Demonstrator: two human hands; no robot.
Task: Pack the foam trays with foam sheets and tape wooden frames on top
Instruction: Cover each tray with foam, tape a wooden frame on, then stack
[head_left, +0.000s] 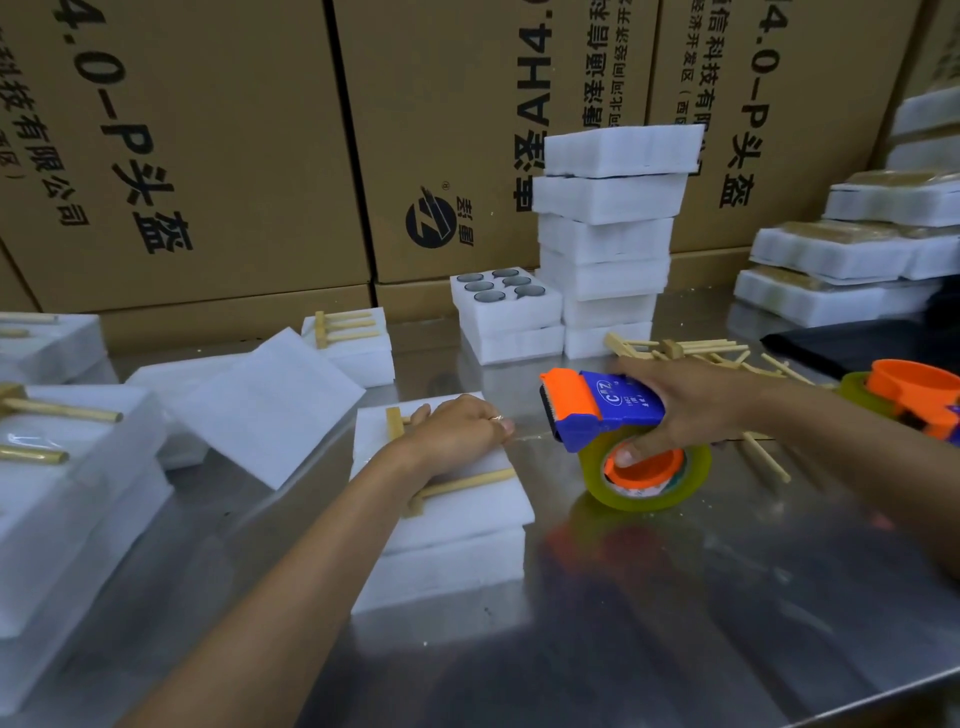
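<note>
Pressing one wooden frame (457, 486), left hand (457, 431) flat, right hand (691, 410) gripping one tape dispenser (613, 415)

In front of me big brown cardboard boxes (208, 156) printed with black lettering stand in a row behind the shiny steel table (649, 597), and a flat black sheet (841, 345) lies on the table's far right, near the edge of my view.
</note>
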